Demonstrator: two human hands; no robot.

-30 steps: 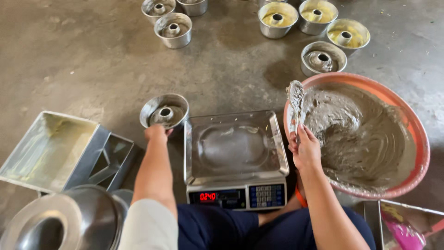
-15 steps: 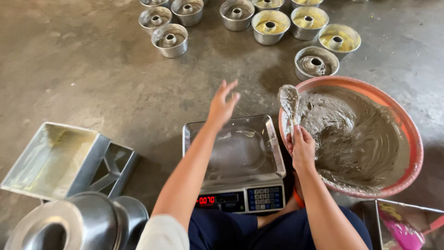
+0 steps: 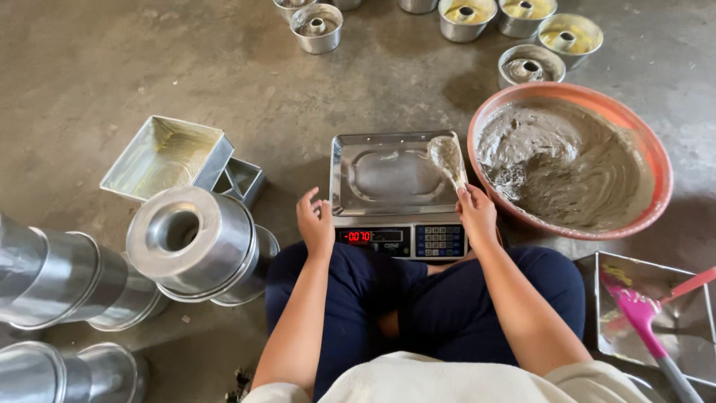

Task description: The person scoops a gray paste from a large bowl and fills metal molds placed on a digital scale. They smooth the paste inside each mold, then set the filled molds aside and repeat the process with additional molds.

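Observation:
I sit on a concrete floor with a digital scale (image 3: pixel 395 186) in front of my knees; its steel pan is bare. My right hand (image 3: pixel 477 215) grips a batter-coated ladle (image 3: pixel 447 158) whose bowl rests over the pan's right edge. My left hand (image 3: pixel 315 222) hovers with fingers apart just left of the scale's front corner, holding nothing. To the right stands a large orange basin (image 3: pixel 656 160) filled with grey batter.
Stacked metal ring moulds (image 3: pixel 194 242) lie at my left, with square tins (image 3: pixel 165 155) behind them. Several filled ring moulds (image 3: pixel 529 67) stand on the floor beyond the scale and basin. A square tin with a pink spatula (image 3: pixel 643 317) is at my right.
My left hand set a ring mould down on the floor, swung up over the scale, then came back beside its front. The ladle moved from the basin's rim onto the scale pan.

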